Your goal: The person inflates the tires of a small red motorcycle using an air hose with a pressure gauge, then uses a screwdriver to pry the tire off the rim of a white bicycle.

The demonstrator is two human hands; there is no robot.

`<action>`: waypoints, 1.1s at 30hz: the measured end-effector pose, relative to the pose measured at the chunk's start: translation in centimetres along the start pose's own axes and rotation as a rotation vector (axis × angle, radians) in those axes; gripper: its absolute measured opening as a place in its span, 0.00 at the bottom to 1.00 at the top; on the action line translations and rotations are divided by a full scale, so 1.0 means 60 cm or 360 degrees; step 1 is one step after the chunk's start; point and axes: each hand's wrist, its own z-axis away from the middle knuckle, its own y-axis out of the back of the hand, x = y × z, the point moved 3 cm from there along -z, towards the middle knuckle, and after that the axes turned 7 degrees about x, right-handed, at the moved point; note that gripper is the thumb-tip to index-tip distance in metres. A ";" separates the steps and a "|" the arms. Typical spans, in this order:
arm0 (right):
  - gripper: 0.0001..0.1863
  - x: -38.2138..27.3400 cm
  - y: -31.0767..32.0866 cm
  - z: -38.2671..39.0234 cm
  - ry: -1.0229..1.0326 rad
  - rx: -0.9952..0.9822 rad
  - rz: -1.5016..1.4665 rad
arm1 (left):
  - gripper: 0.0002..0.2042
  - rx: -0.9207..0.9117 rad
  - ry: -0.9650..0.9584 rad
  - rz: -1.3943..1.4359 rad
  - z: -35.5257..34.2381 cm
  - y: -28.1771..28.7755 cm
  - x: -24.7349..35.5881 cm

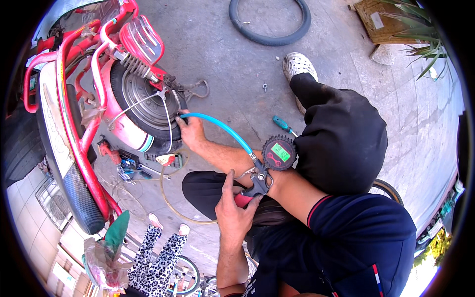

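My left hand [233, 213] is closed around the red grip of a tyre inflator gun [259, 180]. A round gauge [279, 152] with a lit green screen and black rubber rim sits on the gun, beside my right forearm. From the gun a blue hose [222, 126] curves to the wheel. My right hand [192, 132] is closed on the hose's far end, against the wheel's side. The fingertips and the valve area are partly hidden there. The small wheel [143, 101], with a black tyre, belongs to a red-framed scooter [81, 114] tipped on its side.
A loose black tyre [269, 40] lies at the far side. On the concrete are a teal-handled screwdriver [283, 123], a small metal part [265, 87] and a tool set [129, 166]. A yellowish hose [170, 205] loops nearby. Another person's patterned trousers [158, 252] show at lower left.
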 end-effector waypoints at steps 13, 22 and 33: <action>0.15 0.006 0.002 -0.003 -0.0036 0.0002 -0.0004 | 0.38 -0.0056 -0.0668 -0.0506 -0.010 0.002 0.011; 0.15 0.014 -0.002 -0.002 -0.0008 0.0009 -0.0005 | 0.34 -0.0229 -0.0853 -0.0391 -0.014 -0.005 0.010; 0.15 0.007 0.002 -0.004 -0.0043 -0.0005 -0.0035 | 0.34 -0.0298 -0.0892 -0.0470 -0.016 -0.005 0.018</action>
